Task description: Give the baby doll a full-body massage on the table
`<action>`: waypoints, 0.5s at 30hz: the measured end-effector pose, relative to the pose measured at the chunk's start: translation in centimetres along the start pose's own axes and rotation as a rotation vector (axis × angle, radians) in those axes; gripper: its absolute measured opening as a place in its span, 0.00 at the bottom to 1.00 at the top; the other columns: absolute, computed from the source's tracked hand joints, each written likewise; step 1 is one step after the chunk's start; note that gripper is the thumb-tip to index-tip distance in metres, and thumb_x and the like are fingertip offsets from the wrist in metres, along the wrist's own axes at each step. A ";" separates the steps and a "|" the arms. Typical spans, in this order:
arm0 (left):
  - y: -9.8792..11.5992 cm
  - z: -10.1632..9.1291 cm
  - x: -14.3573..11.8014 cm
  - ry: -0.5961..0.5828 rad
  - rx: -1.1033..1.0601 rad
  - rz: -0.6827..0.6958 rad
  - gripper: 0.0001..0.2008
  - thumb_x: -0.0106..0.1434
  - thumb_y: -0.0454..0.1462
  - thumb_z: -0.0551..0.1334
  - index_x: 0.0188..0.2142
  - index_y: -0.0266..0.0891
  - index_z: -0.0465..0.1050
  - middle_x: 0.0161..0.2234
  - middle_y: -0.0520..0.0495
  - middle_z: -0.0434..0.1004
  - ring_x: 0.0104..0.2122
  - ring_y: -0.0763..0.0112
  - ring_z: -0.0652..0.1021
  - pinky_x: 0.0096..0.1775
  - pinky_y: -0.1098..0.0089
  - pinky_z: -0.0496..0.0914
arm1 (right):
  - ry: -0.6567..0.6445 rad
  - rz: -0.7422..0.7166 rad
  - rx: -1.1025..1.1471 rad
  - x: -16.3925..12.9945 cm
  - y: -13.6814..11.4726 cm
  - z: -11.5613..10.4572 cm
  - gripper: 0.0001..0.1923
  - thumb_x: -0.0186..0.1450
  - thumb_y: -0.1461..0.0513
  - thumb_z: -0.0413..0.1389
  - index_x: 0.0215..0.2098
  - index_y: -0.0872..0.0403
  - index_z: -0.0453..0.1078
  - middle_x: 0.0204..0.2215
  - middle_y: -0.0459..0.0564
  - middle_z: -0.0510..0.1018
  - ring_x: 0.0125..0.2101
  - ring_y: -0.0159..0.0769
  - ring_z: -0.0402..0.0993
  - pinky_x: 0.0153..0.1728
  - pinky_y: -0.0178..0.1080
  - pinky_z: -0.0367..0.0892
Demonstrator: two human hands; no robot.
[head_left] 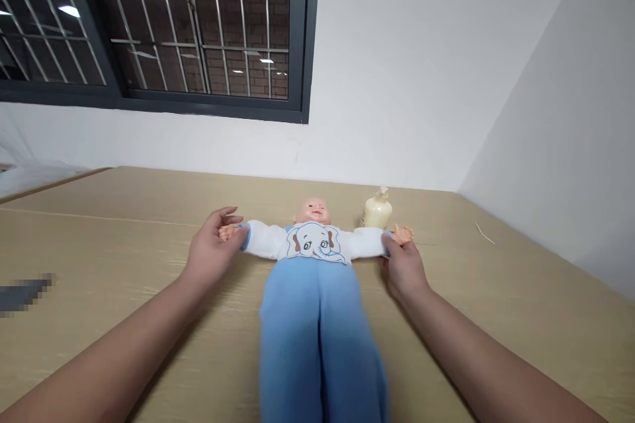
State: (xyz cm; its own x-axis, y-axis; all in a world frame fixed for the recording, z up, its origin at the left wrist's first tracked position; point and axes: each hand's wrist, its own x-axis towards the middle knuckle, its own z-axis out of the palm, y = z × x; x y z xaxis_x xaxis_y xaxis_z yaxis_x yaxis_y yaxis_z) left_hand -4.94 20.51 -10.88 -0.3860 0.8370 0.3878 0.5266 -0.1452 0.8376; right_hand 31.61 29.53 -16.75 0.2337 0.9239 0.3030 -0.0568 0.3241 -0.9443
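Blue trousers and a white elephant-print top dress the doll [317, 277], which lies on its back in the middle of the tan surface [520, 297], arms stretched out to both sides, head at the far end. The left hand [212, 252] pinches the doll's wrist at the left sleeve cuff; the right hand [404, 269] pinches the right cuff. Just beyond the doll's right arm stands a cream pump bottle [377, 210]. A barred window [163, 26] fills the far-left wall.
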 end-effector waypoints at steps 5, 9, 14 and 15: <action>0.6 -2.3 1.2 -0.256 0.314 -0.057 0.21 0.57 0.52 0.63 0.44 0.43 0.80 0.37 0.46 0.83 0.37 0.57 0.81 0.37 0.65 0.73 | 0.079 0.252 0.222 -0.5 -0.5 0.9 0.21 0.59 0.54 0.64 0.48 0.48 0.67 0.45 0.47 0.80 0.44 0.42 0.80 0.39 0.44 0.80; 1.5 -3.0 1.2 -0.529 0.251 -0.164 0.18 0.55 0.49 0.62 0.39 0.41 0.80 0.30 0.47 0.81 0.29 0.61 0.79 0.28 0.69 0.70 | 0.031 0.297 0.349 -1.3 -0.8 1.6 0.23 0.58 0.54 0.67 0.49 0.51 0.70 0.50 0.52 0.80 0.52 0.48 0.77 0.46 0.49 0.80; 1.5 -2.8 1.0 -0.630 0.412 -0.142 0.14 0.55 0.43 0.57 0.37 0.42 0.77 0.28 0.48 0.80 0.23 0.64 0.76 0.26 0.70 0.65 | -0.103 0.351 0.417 -1.9 -0.5 2.0 0.24 0.60 0.55 0.67 0.52 0.51 0.71 0.53 0.54 0.79 0.56 0.50 0.75 0.54 0.55 0.75; 1.4 -2.7 1.0 -0.629 0.486 -0.094 0.14 0.56 0.42 0.57 0.37 0.43 0.78 0.30 0.47 0.81 0.24 0.63 0.77 0.26 0.69 0.66 | -0.099 0.357 0.406 -1.9 -0.5 2.0 0.23 0.61 0.55 0.67 0.52 0.52 0.72 0.54 0.54 0.79 0.56 0.50 0.75 0.55 0.55 0.75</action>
State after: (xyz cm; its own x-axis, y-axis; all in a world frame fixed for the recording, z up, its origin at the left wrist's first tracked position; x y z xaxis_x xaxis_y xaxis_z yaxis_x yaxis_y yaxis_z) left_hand -6.62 19.69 -8.31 -0.0222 0.9959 -0.0876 0.8401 0.0660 0.5384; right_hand 29.22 28.01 -16.64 0.0398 0.9992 0.0023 -0.4905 0.0216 -0.8712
